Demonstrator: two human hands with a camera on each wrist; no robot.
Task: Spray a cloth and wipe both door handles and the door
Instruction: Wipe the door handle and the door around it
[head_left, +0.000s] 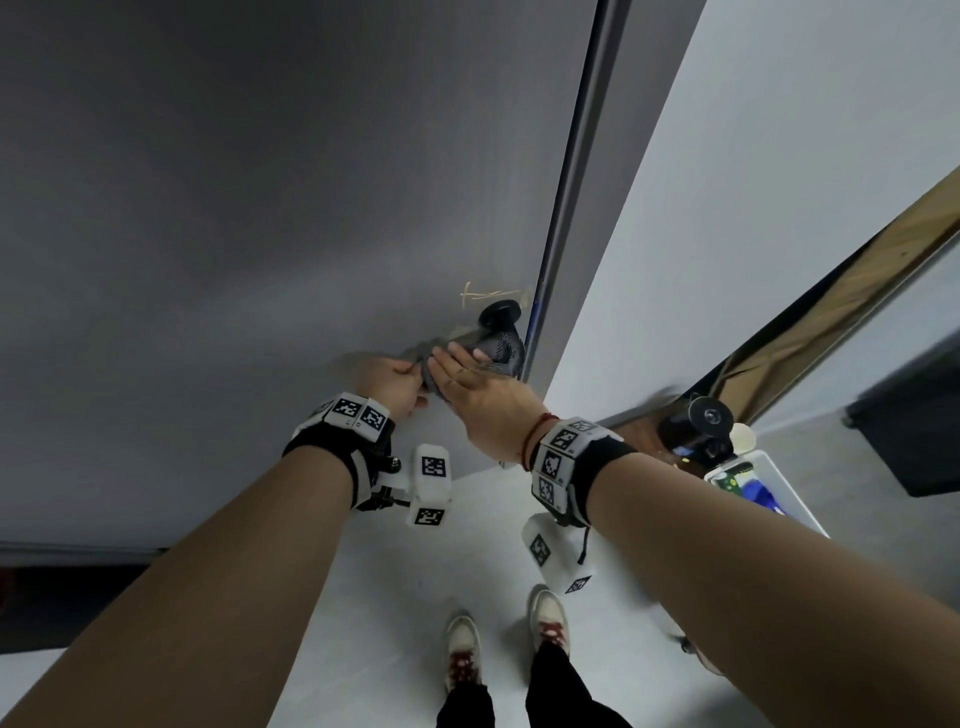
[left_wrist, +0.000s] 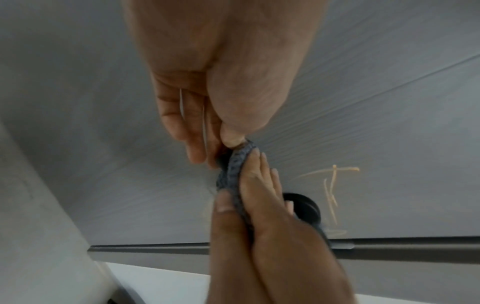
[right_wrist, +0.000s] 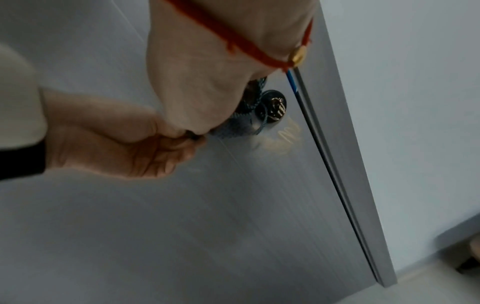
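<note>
The grey door (head_left: 260, 208) carries a black round handle (head_left: 500, 312) near its right edge, with yellowish scribbles (head_left: 488, 293) just above it. A dark grey cloth (head_left: 496, 349) hangs over the handle's lower part and stretches left between my hands. My left hand (head_left: 415, 371) pinches the cloth's left end with thumb and fingertips (left_wrist: 233, 142). My right hand (head_left: 460, 364) holds the cloth (left_wrist: 233, 176) between thumb and long fingers, right by the handle (left_wrist: 306, 207). In the right wrist view the cloth (right_wrist: 241, 127) sits beside the handle's black plate (right_wrist: 272, 107).
The door's edge (head_left: 566, 208) meets a white wall (head_left: 727, 182) on the right. On the pale floor to the right stand a dark round-topped object (head_left: 698, 423) and a white tub (head_left: 779, 478) with items. A dark cabinet (head_left: 914, 426) stands farther right. My shoes (head_left: 462, 649) are below.
</note>
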